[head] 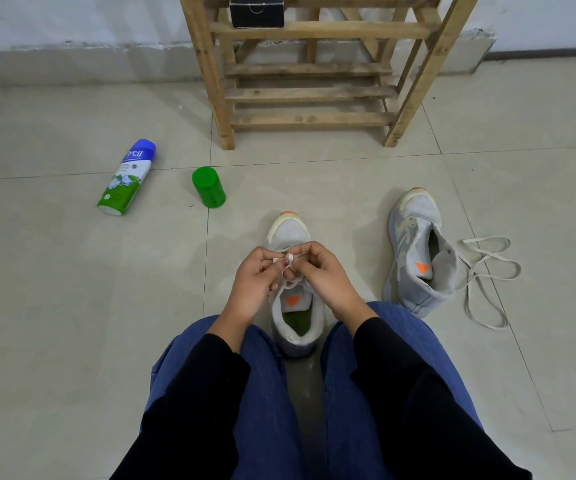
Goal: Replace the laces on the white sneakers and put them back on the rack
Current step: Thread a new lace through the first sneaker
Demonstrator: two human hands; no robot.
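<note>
Sneaker (288, 233): white-grey, orange toe tip, orange triangle on the tongue. Stands upright on the floor (72, 306) between the person's knees, toe pointing away toward the rack (311, 95).

Lace (288, 259): pale, partly threaded, held over the sneaker's eyelets.

Left hand (257, 282): fingers curled, pinching the lace at the fingertips.

Right hand (324, 275): fingers curled, pinching the same lace just beside the left.

Second sneaker (414, 251): same make, no lace showing in it, upright on the floor to the right, well apart from the first.

Loose lace (487, 268): lies in open loops on the floor, touching the second sneaker's right side.

Rack: bare wood, slatted, standing against the wall.

Box (257, 10): black, on an upper slat of the rack.

Bottle (125, 178): blue, white and green, lying on its side, far left.

Cap (208, 187): green, on the floor near the bottle.
</note>
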